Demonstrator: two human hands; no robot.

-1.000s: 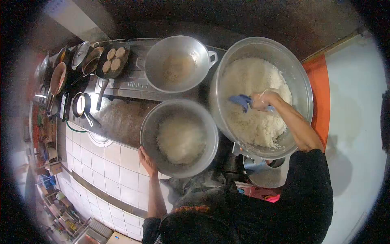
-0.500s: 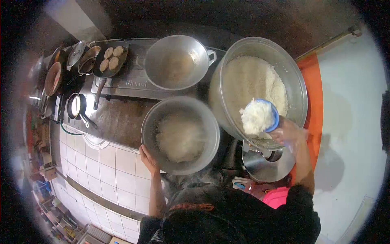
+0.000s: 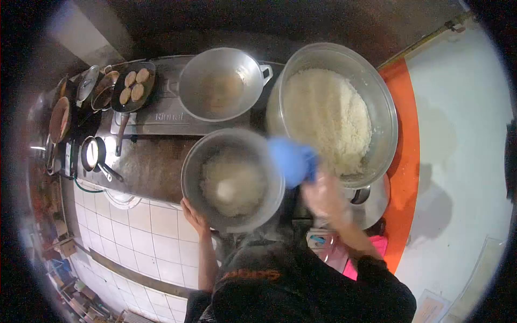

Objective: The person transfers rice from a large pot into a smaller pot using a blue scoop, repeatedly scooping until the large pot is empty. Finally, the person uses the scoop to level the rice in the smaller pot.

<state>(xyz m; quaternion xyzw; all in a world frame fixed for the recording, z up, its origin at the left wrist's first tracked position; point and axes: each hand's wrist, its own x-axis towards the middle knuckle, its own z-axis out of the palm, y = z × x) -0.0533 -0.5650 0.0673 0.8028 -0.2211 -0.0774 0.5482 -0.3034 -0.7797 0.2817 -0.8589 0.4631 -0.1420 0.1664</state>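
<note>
My left hand [image 3: 195,216] grips the lower left rim of a deep metal basin [image 3: 190,175], which holds white rice [image 3: 237,180] with a paler lump on top. In my right hand [image 3: 322,198] is a blue scoop [image 3: 292,161], smeared by motion, tipped over the basin's right rim; its inside is turned from view. To the right of the scoop stands a large metal pot [image 3: 386,124] with a broad bed of rice [image 3: 323,116], partly veiled by steam.
Behind the basin, a wok [image 3: 191,83] sits on the stove [image 3: 169,126]. A dark pan [image 3: 148,91] with several brown patties [image 3: 137,91] is to its left, near a small frying pan [image 3: 86,156]. A round metal lid [image 3: 377,204] lies below the pot.
My right hand has swung left from the pot to the basin, turning over the scoop that was heaped with rice. A pale lump now shows in the basin. My left hand stays on the rim.
</note>
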